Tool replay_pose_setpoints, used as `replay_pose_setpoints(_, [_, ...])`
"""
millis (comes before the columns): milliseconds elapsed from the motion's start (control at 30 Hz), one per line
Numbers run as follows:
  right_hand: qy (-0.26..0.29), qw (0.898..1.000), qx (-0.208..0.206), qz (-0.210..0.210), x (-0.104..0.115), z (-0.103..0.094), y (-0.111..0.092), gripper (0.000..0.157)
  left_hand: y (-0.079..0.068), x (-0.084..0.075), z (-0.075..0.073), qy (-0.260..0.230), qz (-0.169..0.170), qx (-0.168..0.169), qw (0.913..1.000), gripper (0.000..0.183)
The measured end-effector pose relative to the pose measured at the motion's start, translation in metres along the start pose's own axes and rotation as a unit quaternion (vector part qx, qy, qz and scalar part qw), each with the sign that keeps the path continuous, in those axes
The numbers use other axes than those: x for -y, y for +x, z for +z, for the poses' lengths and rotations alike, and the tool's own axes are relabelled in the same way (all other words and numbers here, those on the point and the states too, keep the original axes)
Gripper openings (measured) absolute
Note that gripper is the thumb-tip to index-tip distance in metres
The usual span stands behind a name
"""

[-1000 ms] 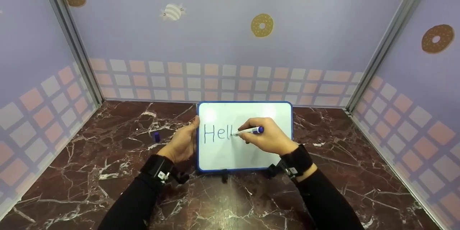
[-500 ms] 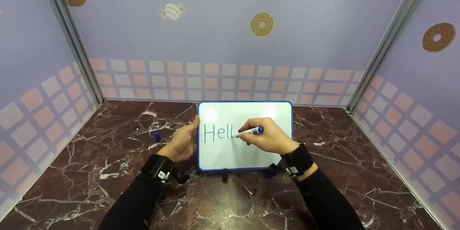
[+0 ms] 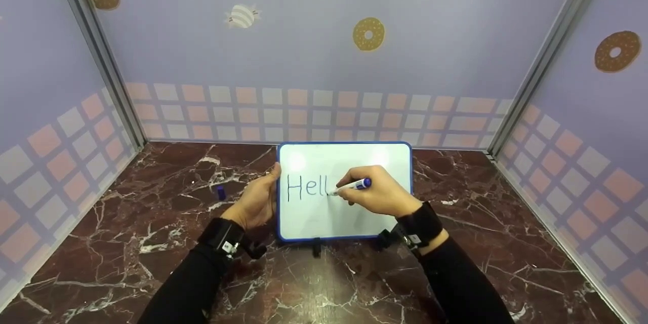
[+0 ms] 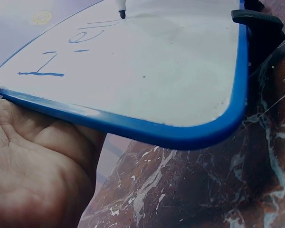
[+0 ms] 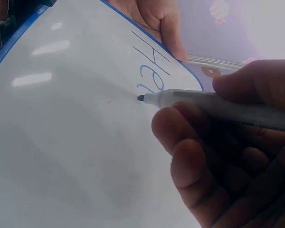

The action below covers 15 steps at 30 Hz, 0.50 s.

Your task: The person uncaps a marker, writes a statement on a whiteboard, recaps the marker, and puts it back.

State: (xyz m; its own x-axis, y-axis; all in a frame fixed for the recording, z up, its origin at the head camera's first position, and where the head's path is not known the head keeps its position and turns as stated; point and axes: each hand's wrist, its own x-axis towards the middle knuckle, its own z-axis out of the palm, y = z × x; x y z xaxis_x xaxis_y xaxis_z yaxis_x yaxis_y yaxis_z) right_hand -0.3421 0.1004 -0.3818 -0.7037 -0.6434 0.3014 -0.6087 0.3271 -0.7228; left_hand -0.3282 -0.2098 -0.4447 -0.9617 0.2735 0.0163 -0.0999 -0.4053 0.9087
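A whiteboard point(image 3: 324, 223) with a blue frame leans back on the table, "Hell" written on it in blue letters point(image 3: 308, 187). My left hand point(image 3: 255, 200) grips its left edge, thumb at the front and the other fingers hidden behind, as the left wrist view shows with the palm point(image 4: 42, 166) under the blue rim. My right hand point(image 3: 377, 190) pinches a white marker point(image 3: 354, 185) with a blue end. In the right wrist view the marker's dark tip point(image 5: 141, 98) is right at the end of the last letter.
A blue marker cap point(image 3: 220, 192) stands on the dark marbled table point(image 3: 177, 223), left of the left hand. Black feet point(image 3: 316, 248) support the board's lower edge. Patterned walls point(image 3: 324, 50) enclose the table at the back and sides.
The second "l" has been drawn downward, and the marker tip has moved slightly down and right with the right hand. The left hand keeps its hold on the whiteboard.
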Motion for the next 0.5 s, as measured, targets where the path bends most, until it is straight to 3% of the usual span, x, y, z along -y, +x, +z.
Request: replay_pose_setpoints(500, [0.007, 1.0, 0.001, -0.002, 0.0026, -0.0007, -0.0005, 0.009, 0.0005, 0.0006, -0.0003, 0.002, -0.002, 0.001, 1.0, 0.059])
